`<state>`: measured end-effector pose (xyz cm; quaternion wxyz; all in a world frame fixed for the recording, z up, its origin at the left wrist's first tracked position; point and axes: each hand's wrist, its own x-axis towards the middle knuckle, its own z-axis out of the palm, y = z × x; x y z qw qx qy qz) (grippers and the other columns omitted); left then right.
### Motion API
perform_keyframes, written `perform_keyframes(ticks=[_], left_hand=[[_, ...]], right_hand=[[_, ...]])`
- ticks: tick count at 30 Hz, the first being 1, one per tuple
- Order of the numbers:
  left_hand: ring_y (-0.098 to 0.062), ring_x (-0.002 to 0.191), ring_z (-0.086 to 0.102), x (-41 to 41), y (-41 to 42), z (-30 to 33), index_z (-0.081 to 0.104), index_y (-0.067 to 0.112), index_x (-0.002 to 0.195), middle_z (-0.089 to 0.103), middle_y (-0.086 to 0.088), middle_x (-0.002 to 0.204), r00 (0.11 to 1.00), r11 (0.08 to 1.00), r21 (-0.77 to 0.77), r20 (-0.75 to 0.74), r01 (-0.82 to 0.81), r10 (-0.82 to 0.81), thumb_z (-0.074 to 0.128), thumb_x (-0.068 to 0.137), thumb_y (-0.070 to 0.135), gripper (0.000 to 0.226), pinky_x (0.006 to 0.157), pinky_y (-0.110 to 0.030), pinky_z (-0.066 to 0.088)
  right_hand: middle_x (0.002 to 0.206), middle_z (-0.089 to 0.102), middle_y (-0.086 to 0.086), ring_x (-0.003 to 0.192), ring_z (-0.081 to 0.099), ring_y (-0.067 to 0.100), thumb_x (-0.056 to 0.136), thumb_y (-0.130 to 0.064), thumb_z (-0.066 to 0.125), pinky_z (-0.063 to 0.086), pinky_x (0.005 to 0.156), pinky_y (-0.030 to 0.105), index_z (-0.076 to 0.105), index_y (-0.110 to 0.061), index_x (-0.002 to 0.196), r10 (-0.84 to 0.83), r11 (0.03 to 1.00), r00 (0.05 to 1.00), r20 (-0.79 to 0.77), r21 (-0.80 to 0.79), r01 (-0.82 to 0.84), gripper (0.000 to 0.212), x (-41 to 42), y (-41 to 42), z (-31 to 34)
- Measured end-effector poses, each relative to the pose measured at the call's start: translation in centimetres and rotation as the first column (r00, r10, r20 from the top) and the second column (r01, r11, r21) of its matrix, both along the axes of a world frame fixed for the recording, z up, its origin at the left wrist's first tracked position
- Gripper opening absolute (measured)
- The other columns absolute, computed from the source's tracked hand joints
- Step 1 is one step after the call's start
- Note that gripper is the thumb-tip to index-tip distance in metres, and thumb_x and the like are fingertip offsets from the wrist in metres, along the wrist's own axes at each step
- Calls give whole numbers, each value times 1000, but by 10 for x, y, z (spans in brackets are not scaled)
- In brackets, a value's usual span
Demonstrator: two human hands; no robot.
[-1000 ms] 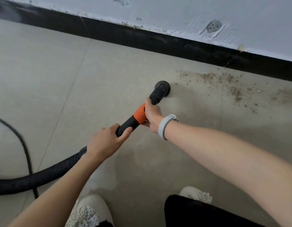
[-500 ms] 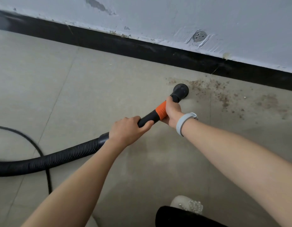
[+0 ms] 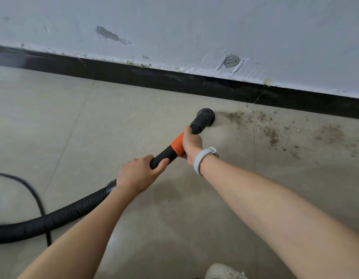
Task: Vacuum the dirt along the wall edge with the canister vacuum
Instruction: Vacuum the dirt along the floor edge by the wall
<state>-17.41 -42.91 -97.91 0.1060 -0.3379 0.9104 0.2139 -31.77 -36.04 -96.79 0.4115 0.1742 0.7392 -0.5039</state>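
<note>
The black vacuum wand with an orange band [image 3: 176, 146] reaches toward the wall, and its round nozzle [image 3: 205, 116] rests on the floor just left of a patch of brown dirt [image 3: 269, 129]. My right hand [image 3: 191, 144] grips the wand at the orange band, close behind the nozzle. My left hand [image 3: 137, 175] holds the wand lower down, where the ribbed black hose [image 3: 59, 216] joins it. The dirt is scattered to the right along the black skirting [image 3: 174, 81]. The canister itself is out of view.
A thin black power cord [image 3: 36, 198] curves over the tiles at the left and passes under the hose. The white wall [image 3: 194, 27] has scuffs and a round patched hole. A light shoe toe [image 3: 224, 271] shows at the bottom edge.
The nozzle has travelled closer to the skirting and now sits at the left edge of the dirt. My view tilted upward, showing more wall and less of my feet.
</note>
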Motion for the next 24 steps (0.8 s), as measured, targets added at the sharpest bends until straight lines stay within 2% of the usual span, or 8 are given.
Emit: perform_keyframes(ticks=[3,6,9,14,18,21,24], left_hand=[[-27,65,55,16,-14,-3,41,21,63,52,0,59,997,997,-3,19,-71,71,31,79,65,49,57,-32,35],[-24,61,56,21,-27,0,44,20,62,55,-1,58,994,994,24,16,-111,111,30,78,67,51,52,-30,35],[-24,62,61,11,-35,7,46,20,62,60,-2,59,994,993,63,43,-101,98,34,82,65,51,58,-31,43],[-17,58,52,-31,-18,16,43,22,61,53,4,60,996,1000,21,86,2,-4,34,82,67,50,51,-27,31],[-19,63,53,-66,5,21,45,23,64,53,4,63,990,995,46,106,86,-91,33,82,69,51,54,-28,32],[-18,62,53,-80,21,19,46,24,66,53,5,64,980,986,62,111,156,-162,31,83,71,51,53,-28,32],[-15,59,51,-78,30,18,44,25,66,54,5,64,972,976,63,94,209,-214,29,82,72,52,52,-27,31]], right_hand=[[125,55,16,113,54,34,96,-43,34,45,99,46,44,-4,131,94,995,994,47,-28,-93,53,13,-20,0],[128,54,18,116,53,36,96,-43,34,42,102,46,44,-2,130,136,990,990,48,-37,-134,54,15,-35,2],[127,53,16,115,52,34,97,-43,32,43,100,46,43,-3,131,152,988,986,72,-40,-149,54,4,-36,4],[121,51,15,105,52,32,98,-44,35,48,92,44,39,-8,134,1,998,992,129,-62,7,52,-29,-8,4],[122,51,15,103,52,32,98,-44,36,50,90,45,38,-9,135,-129,990,986,109,-40,134,51,-56,22,2],[120,51,14,96,50,30,98,-43,37,50,76,41,38,-10,136,-200,979,976,87,-16,202,50,-66,42,-1],[119,50,15,97,50,31,98,-43,38,49,74,41,38,-10,136,-227,974,970,81,14,227,50,-65,55,-4]])
